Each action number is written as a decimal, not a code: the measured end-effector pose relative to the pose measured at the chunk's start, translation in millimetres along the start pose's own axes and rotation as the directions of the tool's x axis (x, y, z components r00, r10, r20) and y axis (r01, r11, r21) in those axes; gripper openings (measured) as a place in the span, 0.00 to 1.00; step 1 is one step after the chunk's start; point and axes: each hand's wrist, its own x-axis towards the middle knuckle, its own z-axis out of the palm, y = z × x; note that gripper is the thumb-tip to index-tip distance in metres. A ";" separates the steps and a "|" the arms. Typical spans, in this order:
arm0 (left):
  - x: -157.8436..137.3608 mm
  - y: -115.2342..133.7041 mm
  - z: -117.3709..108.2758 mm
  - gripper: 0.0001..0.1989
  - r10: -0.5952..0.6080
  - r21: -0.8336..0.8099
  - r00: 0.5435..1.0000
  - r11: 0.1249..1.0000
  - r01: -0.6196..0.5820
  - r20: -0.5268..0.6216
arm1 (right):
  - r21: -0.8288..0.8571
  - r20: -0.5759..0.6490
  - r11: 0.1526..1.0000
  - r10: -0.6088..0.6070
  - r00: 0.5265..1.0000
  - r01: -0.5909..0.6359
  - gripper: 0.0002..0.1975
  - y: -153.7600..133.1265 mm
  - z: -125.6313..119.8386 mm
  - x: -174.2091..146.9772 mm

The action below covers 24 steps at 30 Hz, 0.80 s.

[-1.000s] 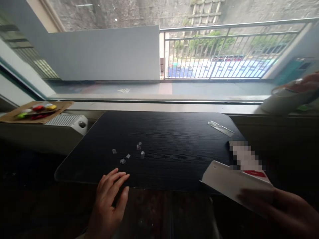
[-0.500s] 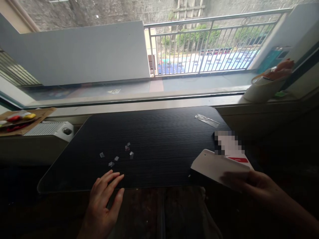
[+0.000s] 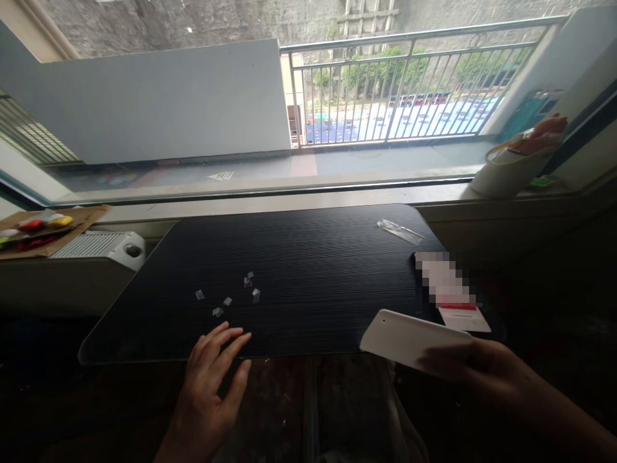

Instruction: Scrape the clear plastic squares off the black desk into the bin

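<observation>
My left hand (image 3: 216,379) rests at the front edge of the dark table (image 3: 308,257), fingers spread and slightly bent, holding nothing. Just beyond its fingertips lie several small clear plastic bits (image 3: 227,301). My right hand (image 3: 482,363) grips the right end of a flat white piece (image 3: 409,337), tilted over the table's front right edge. A small hole shows near its far left corner; I cannot tell its exact kind. Behind it, a white and red card or packet (image 3: 463,318), partly blurred out, lies along the right edge.
A crumpled clear plastic wrapper (image 3: 400,231) lies at the table's back right. On the left are a white radiator (image 3: 101,247) and cardboard (image 3: 87,222) with coloured items. A white container (image 3: 501,170) stands by the window, beyond which is a metal railing (image 3: 409,96).
The white piece in my right hand has moved down and slightly left, away from the card, and its tilt has changed. My left hand has shifted slightly right and up.
</observation>
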 end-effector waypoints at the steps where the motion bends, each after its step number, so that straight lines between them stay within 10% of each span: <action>1: 0.3 0.2 -0.2 0.16 0.004 0.001 1.000 1.000 -0.004 0.001 | -0.013 0.002 1.000 0.001 1.000 -0.001 0.19 -1.0 0.6 -2.1; 24: -4.8 0.6 -1.4 0.15 -0.058 -0.028 0.998 0.998 0.058 0.011 | -0.137 0.127 0.988 -0.048 0.991 0.066 0.17 -0.3 -7.2 -2.0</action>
